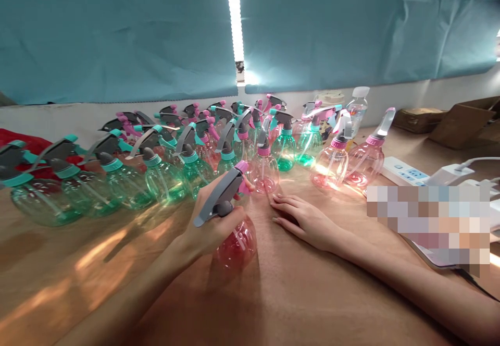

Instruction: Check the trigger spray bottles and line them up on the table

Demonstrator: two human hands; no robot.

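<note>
My left hand (213,223) is wrapped round the neck of a pink spray bottle (238,244) with a grey and pink trigger head. The bottle stands upright on the wooden table (304,299). To its right, my right hand (302,215) lies on the tabletop with its fingers stretched out, holding nothing. Just beyond the fingertips stands another pink spray bottle (264,171). Behind my left hand runs a row of green spray bottles (164,182) with grey and turquoise heads.
More pink bottles (330,166) stand at the back right, near a clear bottle with a white cap (357,109). A white power strip (404,171) with plugs lies on the right. Cardboard boxes (463,124) sit behind it. Red cloth (29,140) shows at the far left.
</note>
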